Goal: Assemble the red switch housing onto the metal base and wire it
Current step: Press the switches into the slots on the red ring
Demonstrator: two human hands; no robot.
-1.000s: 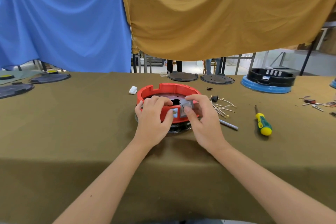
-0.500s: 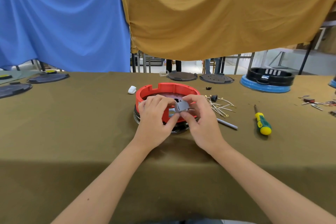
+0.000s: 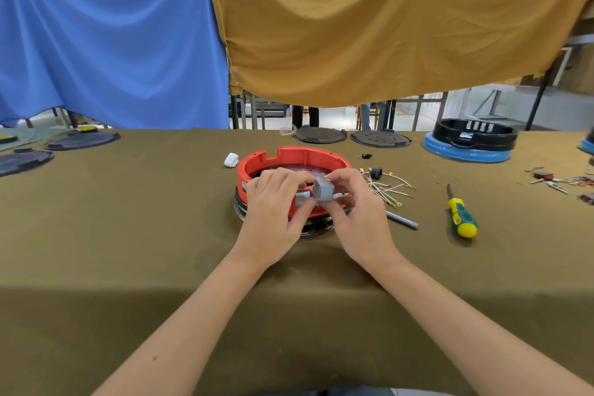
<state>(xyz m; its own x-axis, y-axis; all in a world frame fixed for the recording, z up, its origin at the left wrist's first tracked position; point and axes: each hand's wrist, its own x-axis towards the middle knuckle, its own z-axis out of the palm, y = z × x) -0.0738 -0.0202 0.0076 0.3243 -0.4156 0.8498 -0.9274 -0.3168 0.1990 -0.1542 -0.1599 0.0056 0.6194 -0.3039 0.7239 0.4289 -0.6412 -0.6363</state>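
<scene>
- Since a second ago, the small grey block-shaped switch (image 3: pixel 322 192) has lifted clear of the round red plastic housing's (image 3: pixel 294 160) near wall and now sits higher, between both hands.
- Left hand (image 3: pixel 273 212): fingers curled over the housing's near rim, thumb touching the switch's lower left corner.
- Right hand (image 3: pixel 356 202): fingers pinch the switch, terminals pointing up and away; the wall opening lies just below and beyond it, nearer this hand.
- Loose white wires (image 3: pixel 385 185) and a green-and-yellow screwdriver (image 3: pixel 460 214) lie on the olive cloth-covered surface (image 3: pixel 128 219) to the right.
</scene>
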